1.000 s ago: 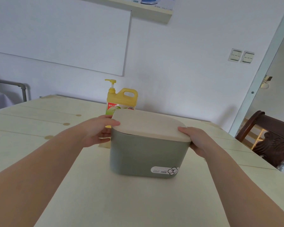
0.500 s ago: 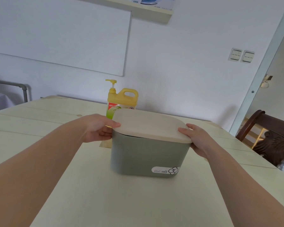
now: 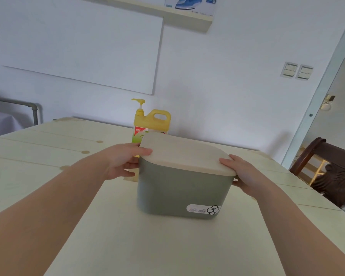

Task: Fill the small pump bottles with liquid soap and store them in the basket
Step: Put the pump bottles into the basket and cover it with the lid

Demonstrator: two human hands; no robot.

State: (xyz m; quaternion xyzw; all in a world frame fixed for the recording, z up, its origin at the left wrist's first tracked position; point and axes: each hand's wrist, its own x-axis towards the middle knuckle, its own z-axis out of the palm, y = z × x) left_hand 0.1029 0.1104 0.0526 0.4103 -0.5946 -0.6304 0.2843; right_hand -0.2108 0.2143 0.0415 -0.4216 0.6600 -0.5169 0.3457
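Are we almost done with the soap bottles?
Not nearly. Nothing looks done yet: the lid is still on the green basket. In hand: the left hand and right hand grip the lid's two ends. Still to do: filling and storing the small pump bottles, none of which show here. The yellow soap jug waits behind the basket.

One head-worn wide-angle view looks forward and slightly down across the table point(image 3: 147, 248), near the basket point(image 3: 179, 188) at 12 o'clock.
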